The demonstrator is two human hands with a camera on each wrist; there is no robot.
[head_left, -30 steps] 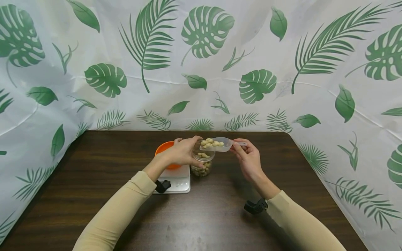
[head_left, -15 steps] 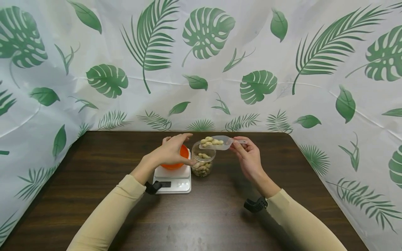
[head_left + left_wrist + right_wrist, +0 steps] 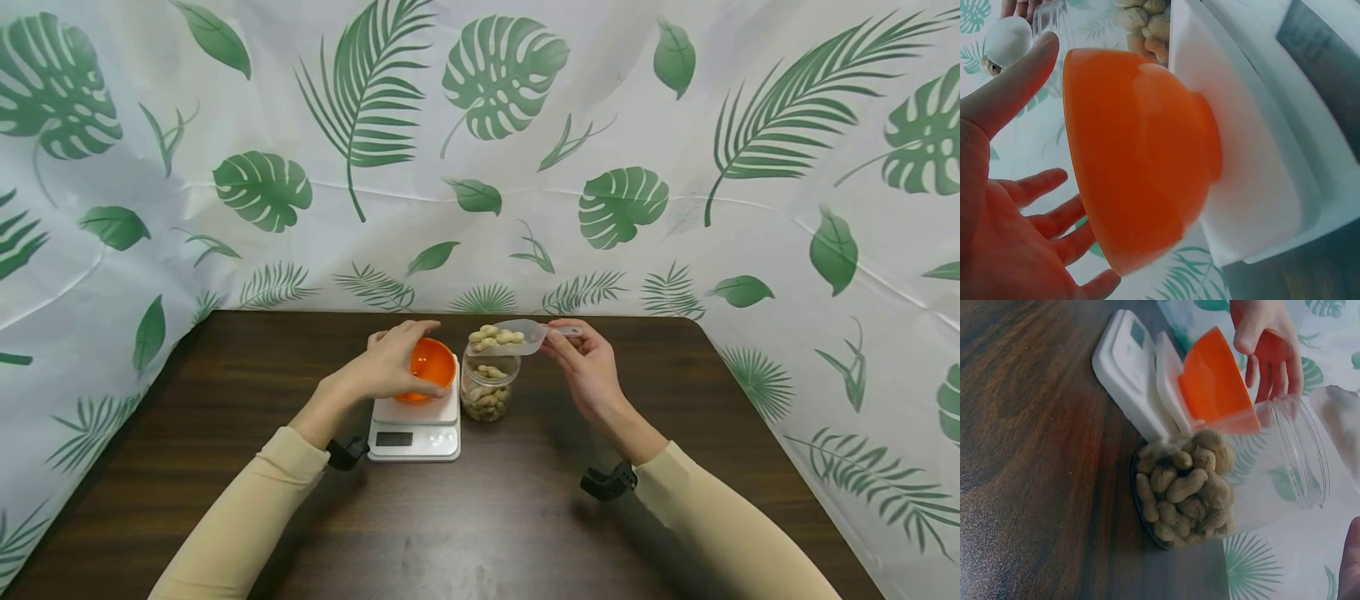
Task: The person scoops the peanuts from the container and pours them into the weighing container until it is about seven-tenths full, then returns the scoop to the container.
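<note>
My left hand (image 3: 382, 367) is at the near side of an orange bowl (image 3: 435, 360), thumb and fingers spread about its rim. The bowl stands on a white kitchen scale (image 3: 431, 443). With thumb and fingers, my right hand (image 3: 592, 371) pinches the handle of a clear plastic scoop (image 3: 534, 336). Several unshelled peanuts (image 3: 493, 337) lie in the scoop, level above the mouth of a clear jar (image 3: 512, 372). More peanuts (image 3: 1188, 487) fill the lower part of this lidless jar, as the right wrist view shows. Only part of the scoop appears there, at the right edge.
Scale and jar stand side by side on a dark wooden table (image 3: 495, 517). The scale's display (image 3: 394, 439) faces the person. Behind the table hangs a white sheet (image 3: 517, 200) printed with green leaves.
My left hand has left the jar's rim and moved left to the orange bowl. My right hand still holds the loaded scoop over the jar, shifted slightly to the left.
</note>
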